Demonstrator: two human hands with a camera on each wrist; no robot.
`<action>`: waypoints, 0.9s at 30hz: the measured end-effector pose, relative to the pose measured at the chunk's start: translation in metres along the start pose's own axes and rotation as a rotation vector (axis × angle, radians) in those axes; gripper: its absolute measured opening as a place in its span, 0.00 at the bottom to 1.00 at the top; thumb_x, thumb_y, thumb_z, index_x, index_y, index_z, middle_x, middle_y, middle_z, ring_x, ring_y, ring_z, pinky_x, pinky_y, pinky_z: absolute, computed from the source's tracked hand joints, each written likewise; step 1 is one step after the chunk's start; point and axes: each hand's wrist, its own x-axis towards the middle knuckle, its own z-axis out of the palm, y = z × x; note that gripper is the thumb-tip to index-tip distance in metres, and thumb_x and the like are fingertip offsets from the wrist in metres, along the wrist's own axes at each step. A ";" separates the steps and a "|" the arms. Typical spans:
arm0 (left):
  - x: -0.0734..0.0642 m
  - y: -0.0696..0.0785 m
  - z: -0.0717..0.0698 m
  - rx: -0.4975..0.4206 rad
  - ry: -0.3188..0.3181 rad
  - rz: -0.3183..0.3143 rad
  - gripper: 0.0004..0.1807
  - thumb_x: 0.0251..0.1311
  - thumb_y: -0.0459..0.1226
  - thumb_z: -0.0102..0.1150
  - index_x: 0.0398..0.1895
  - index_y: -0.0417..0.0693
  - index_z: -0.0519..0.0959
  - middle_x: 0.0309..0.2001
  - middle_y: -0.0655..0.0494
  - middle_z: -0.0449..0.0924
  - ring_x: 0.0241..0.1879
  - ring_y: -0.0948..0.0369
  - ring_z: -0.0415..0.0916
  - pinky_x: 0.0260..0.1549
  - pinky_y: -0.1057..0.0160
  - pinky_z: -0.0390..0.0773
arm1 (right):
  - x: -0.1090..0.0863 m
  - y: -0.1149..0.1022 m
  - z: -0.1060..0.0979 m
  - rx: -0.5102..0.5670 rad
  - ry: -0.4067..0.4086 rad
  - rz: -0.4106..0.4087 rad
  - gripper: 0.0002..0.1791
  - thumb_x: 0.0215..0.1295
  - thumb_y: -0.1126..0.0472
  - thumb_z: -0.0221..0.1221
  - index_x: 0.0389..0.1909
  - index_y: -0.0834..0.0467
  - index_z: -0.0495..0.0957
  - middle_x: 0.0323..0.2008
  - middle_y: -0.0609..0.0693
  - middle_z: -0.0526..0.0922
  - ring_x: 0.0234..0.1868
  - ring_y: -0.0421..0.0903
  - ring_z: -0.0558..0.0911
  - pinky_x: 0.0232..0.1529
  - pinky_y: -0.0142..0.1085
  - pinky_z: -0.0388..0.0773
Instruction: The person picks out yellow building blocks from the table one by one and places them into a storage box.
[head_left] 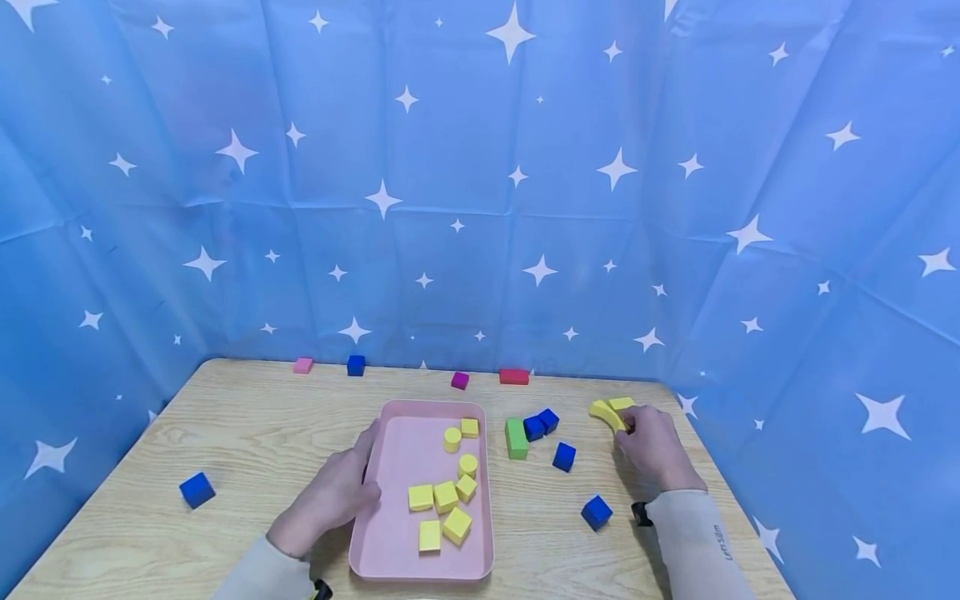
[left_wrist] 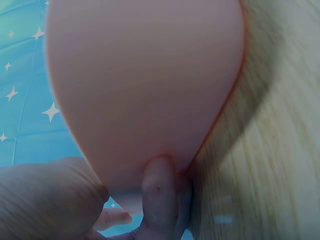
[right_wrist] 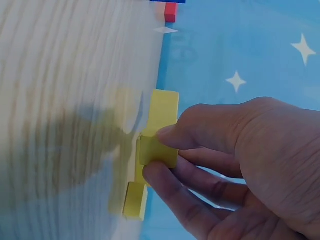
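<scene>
My left hand (head_left: pixel 333 497) grips the left side of a pink tray (head_left: pixel 427 572). In the left wrist view the tray's wall (left_wrist: pixel 150 90) fills most of the picture, with a fingertip against it. Several yellow blocks (head_left: pixel 446 497), cubes and short cylinders, lie in the tray. On the right of the table, my right hand (head_left: pixel 654 446) pinches a curved yellow block (head_left: pixel 604 412) between thumb and fingers. The right wrist view shows the curved block (right_wrist: pixel 164 107) from its end. Another yellow block (head_left: pixel 621 403) lies right beside it, partly hidden.
Right of the tray are a green block (head_left: pixel 517 439) and several blue cubes (head_left: pixel 565 456). A blue cube (head_left: pixel 197 490) sits far left. Along the back edge lie a pink block (head_left: pixel 303 366), a blue cube (head_left: pixel 356 365), a purple cube (head_left: pixel 460 381) and a red block (head_left: pixel 514 377), before a starry curtain (head_left: pixel 480 250).
</scene>
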 end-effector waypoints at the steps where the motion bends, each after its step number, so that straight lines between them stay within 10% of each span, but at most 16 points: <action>1: 0.000 0.000 0.000 0.002 0.001 0.004 0.57 0.66 0.24 0.68 0.96 0.34 0.51 0.81 0.28 0.78 0.58 0.51 0.86 0.67 0.43 0.89 | 0.000 -0.001 -0.001 -0.002 0.003 -0.003 0.20 0.78 0.70 0.67 0.65 0.73 0.88 0.55 0.72 0.92 0.42 0.53 0.86 0.44 0.48 0.89; 27: 0.000 0.000 0.000 0.015 0.011 0.018 0.56 0.66 0.24 0.68 0.96 0.33 0.51 0.80 0.27 0.78 0.56 0.52 0.86 0.61 0.48 0.90 | -0.010 -0.070 0.003 0.034 0.080 -0.145 0.22 0.73 0.71 0.71 0.66 0.72 0.88 0.54 0.66 0.90 0.49 0.57 0.94 0.51 0.50 0.96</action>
